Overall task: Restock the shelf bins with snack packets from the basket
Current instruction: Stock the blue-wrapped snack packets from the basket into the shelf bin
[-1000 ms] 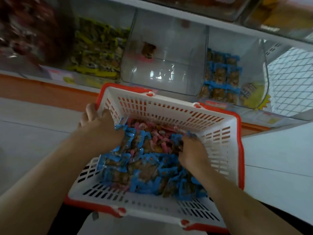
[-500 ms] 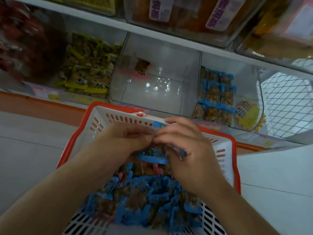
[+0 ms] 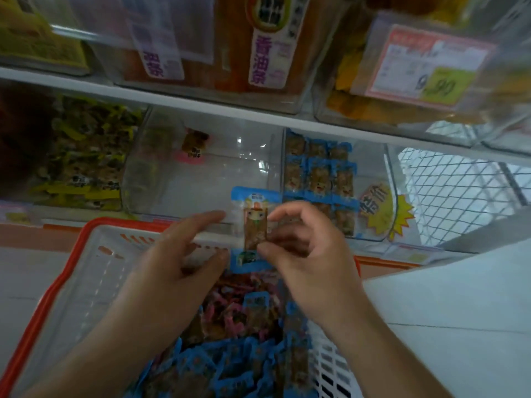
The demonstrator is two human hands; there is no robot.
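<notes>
Right hand [image 3: 298, 254] pinches blue packet [image 3: 254, 225] upright above basket [image 3: 66, 282] far rim; left hand [image 3: 184, 254] spread, fingertips at packet's edge. Risk: thin pinch slips, packet lands in near-empty middle bin [image 3: 201, 179] rather than blue bin [image 3: 319, 173]

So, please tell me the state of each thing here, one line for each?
Blue packet: upright, pinched by the right hand.
Left hand: open, fingers beside the packet.
Basket: holds many packets.
Middle bin: nearly empty.
Right bin: partly filled with blue packets.
</notes>
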